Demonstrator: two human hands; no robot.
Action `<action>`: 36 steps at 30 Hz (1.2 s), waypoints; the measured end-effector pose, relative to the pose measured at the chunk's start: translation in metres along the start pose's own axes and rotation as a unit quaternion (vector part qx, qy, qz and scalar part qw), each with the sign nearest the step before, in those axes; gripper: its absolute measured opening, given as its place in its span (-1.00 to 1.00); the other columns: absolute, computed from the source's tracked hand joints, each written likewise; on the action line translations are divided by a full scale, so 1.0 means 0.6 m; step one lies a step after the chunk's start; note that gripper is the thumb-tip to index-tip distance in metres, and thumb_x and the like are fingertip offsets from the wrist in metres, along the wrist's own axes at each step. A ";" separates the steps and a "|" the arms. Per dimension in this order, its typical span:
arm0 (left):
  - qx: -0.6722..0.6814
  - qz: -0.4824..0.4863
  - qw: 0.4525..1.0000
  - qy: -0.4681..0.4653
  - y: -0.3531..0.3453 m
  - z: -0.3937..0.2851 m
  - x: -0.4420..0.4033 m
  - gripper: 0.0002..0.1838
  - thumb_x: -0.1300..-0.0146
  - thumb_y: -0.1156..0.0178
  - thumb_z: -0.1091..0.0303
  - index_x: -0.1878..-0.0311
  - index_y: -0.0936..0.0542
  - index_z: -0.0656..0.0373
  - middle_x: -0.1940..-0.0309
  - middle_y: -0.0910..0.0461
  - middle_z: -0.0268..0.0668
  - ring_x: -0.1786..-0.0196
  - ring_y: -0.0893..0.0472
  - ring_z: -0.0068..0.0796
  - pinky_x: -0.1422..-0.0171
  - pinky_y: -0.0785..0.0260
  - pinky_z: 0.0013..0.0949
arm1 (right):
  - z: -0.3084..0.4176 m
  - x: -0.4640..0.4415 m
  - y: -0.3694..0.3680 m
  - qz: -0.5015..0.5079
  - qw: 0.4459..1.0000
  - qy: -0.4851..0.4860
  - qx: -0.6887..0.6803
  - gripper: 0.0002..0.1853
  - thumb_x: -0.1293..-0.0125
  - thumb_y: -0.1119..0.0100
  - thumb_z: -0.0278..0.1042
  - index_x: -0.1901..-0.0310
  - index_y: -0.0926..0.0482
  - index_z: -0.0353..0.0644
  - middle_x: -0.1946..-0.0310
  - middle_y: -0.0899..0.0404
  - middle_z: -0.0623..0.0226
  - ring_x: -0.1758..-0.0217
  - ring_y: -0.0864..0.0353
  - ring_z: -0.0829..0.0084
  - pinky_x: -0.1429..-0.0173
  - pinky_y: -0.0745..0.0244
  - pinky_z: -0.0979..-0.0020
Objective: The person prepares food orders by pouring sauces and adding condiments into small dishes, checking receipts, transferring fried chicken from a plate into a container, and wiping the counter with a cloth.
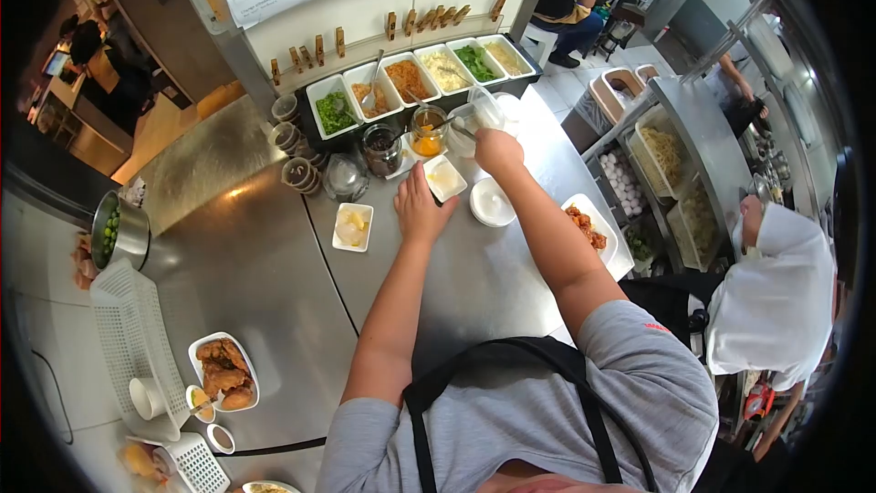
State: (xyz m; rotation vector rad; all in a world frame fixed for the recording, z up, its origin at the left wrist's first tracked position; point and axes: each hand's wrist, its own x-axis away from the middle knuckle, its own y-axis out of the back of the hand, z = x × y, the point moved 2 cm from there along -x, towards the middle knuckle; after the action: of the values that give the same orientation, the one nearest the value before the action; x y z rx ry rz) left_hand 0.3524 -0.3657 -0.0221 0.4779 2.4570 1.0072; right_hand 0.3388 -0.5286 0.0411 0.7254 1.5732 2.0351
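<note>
My left hand [422, 205] lies with fingers stretched along the left side of a small square white dish [445, 184]; the thumb is by its near edge. Something pale yellow is in that dish. My right hand [499, 152] is closed around the handle of a metal spoon [464, 131]; its head is hard to make out among the containers. Near it stand a jar with orange-yellow contents [426, 141] and a clear plastic container [486, 110]. A second square dish [352, 226] with pale pieces sits left of my left hand. A round white lidded tub [493, 204] is below my right wrist.
White bins of chopped toppings [405, 79] line the back. A dark jar [381, 150] and stacked cups [299, 175] stand left of them. Fried chicken [225, 372] lies left, sauced chicken [584, 228] right. A co-worker in white [771, 292] stands at right.
</note>
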 end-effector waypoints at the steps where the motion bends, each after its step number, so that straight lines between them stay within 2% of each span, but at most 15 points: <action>1: -0.001 0.002 1.000 0.000 0.001 0.000 0.000 -0.09 0.26 -0.31 0.15 -0.18 -0.07 0.17 -0.10 -0.25 -0.19 -0.11 -0.24 -0.22 -0.13 -0.08 -0.16 | -0.005 0.004 0.006 -0.020 1.000 0.005 -0.010 -0.74 -0.05 0.07 -0.35 0.21 -0.54 -0.02 0.29 -0.55 0.20 0.19 -0.53 0.24 0.12 -0.42 0.31; 6: 0.002 -0.006 1.000 0.002 0.002 -0.002 0.002 -0.09 0.27 -0.33 0.15 -0.18 -0.08 0.16 -0.11 -0.24 -0.20 -0.12 -0.23 -0.22 -0.13 -0.07 -0.15 | -0.027 0.065 0.064 -0.087 0.993 0.066 -0.041 -0.76 -0.06 0.06 -0.30 0.24 -0.54 -0.01 0.42 -0.55 0.18 0.32 -0.54 0.22 0.22 -0.43 0.26; 10: 0.007 -0.005 1.000 0.006 -0.001 0.001 0.001 -0.08 0.27 -0.33 0.13 -0.18 -0.08 0.17 -0.12 -0.23 -0.18 -0.13 -0.23 -0.21 -0.15 -0.05 -0.14 | -0.016 0.132 0.072 -0.032 0.991 0.114 -0.055 -0.79 -0.06 0.03 -0.26 0.28 -0.55 -0.04 0.47 -0.54 0.15 0.36 -0.53 0.19 0.24 -0.42 0.25; 12: 0.013 -0.004 1.000 0.002 -0.002 0.001 0.004 -0.07 0.27 -0.33 0.12 -0.18 -0.08 0.17 -0.12 -0.23 -0.17 -0.14 -0.23 -0.21 -0.15 -0.05 -0.13 | -0.006 0.148 0.046 0.012 0.989 0.146 -0.002 -0.75 -0.06 0.03 -0.24 0.23 -0.51 -0.08 0.43 -0.55 0.17 0.33 -0.53 0.16 0.21 -0.42 0.24; 15: 0.011 -0.016 1.000 -0.008 -0.003 0.004 -0.001 -0.07 0.27 -0.32 0.11 -0.18 -0.08 0.19 -0.10 -0.25 -0.15 -0.12 -0.24 -0.20 -0.14 -0.06 -0.13 | 0.000 0.138 0.053 -0.005 0.990 0.139 0.016 -0.75 -0.06 0.03 -0.23 0.23 -0.50 -0.09 0.41 -0.55 0.15 0.32 -0.54 0.17 0.22 -0.42 0.24; 18: 0.002 -0.024 1.000 -0.015 -0.004 0.007 0.004 -0.07 0.27 -0.31 0.07 -0.18 -0.08 0.22 -0.06 -0.28 -0.14 -0.10 -0.25 -0.18 -0.11 -0.08 -0.14 | -0.002 0.104 0.088 -0.023 0.995 0.080 0.057 -0.77 -0.03 0.01 -0.29 0.28 -0.53 -0.14 0.40 -0.56 0.16 0.30 -0.55 0.19 0.24 -0.44 0.24; 20: 0.005 -0.024 1.000 -0.011 -0.003 0.004 0.004 -0.07 0.27 -0.31 0.07 -0.18 -0.08 0.22 -0.06 -0.28 -0.15 -0.09 -0.26 -0.19 -0.11 -0.09 -0.14 | 0.000 0.068 0.097 0.032 0.991 0.026 0.130 -0.77 -0.05 0.04 -0.29 0.29 -0.55 -0.13 0.32 -0.56 0.21 0.25 -0.55 0.23 0.21 -0.44 0.27; 23: -0.002 -0.002 1.000 -0.001 0.002 0.003 0.001 -0.07 0.28 -0.31 0.07 -0.18 -0.09 0.21 -0.07 -0.28 -0.17 -0.09 -0.26 -0.20 -0.10 -0.10 -0.15 | 0.026 0.036 0.093 0.085 0.976 0.018 0.198 -0.77 -0.01 0.02 -0.35 0.30 -0.57 -0.17 0.28 -0.56 0.28 0.21 -0.55 0.29 0.22 -0.45 0.32; 26: -0.008 0.007 1.000 0.008 0.004 0.001 0.000 -0.07 0.28 -0.31 0.07 -0.18 -0.10 0.20 -0.08 -0.27 -0.19 -0.08 -0.27 -0.21 -0.10 -0.11 -0.15 | 0.043 0.012 0.083 0.116 0.969 0.008 0.220 -0.75 0.00 -0.02 -0.37 0.24 -0.58 -0.06 0.22 -0.55 0.34 0.14 -0.54 0.37 0.19 -0.44 0.41; 29: 0.012 0.025 0.999 0.019 0.007 0.001 -0.001 -0.10 0.27 -0.32 0.11 -0.17 -0.10 0.15 -0.11 -0.24 -0.20 -0.11 -0.24 -0.23 -0.13 -0.07 -0.16 | 0.035 -0.002 0.062 0.078 0.980 -0.001 0.183 -0.75 0.01 -0.02 -0.37 0.25 -0.58 -0.08 0.23 -0.55 0.32 0.14 -0.54 0.34 0.18 -0.44 0.38; 32: 0.016 0.011 1.000 0.016 0.006 0.000 0.000 -0.10 0.27 -0.32 0.12 -0.17 -0.10 0.15 -0.10 -0.25 -0.20 -0.11 -0.24 -0.23 -0.13 -0.07 -0.17 | 0.019 -0.004 0.061 0.082 0.980 0.038 0.175 -0.75 0.02 -0.02 -0.37 0.26 -0.57 -0.14 0.24 -0.55 0.25 0.15 -0.53 0.29 0.18 -0.45 0.36; 35: 0.017 0.010 1.000 0.014 0.005 0.003 0.000 -0.10 0.27 -0.32 0.11 -0.17 -0.10 0.15 -0.10 -0.25 -0.20 -0.12 -0.24 -0.24 -0.13 -0.06 -0.17 | -0.016 -0.005 0.071 0.028 0.990 0.053 0.128 -0.74 0.02 0.05 -0.37 0.27 -0.58 0.00 0.30 -0.56 0.26 0.21 -0.53 0.28 0.18 -0.43 0.33; 36: 0.017 0.006 1.000 0.016 0.006 0.003 0.000 -0.10 0.27 -0.32 0.11 -0.17 -0.10 0.15 -0.10 -0.25 -0.20 -0.12 -0.24 -0.24 -0.13 -0.06 -0.17 | -0.016 0.016 0.095 0.003 0.991 0.084 0.107 -0.76 -0.01 0.06 -0.31 0.28 -0.58 0.07 0.33 -0.55 0.25 0.27 -0.53 0.27 0.18 -0.42 0.33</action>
State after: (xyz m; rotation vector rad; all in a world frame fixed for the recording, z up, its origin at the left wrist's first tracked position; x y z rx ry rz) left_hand 0.3539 -0.3623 -0.0206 0.4923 2.5050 0.9874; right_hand 0.3231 -0.5428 0.0959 0.6490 1.9093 1.9948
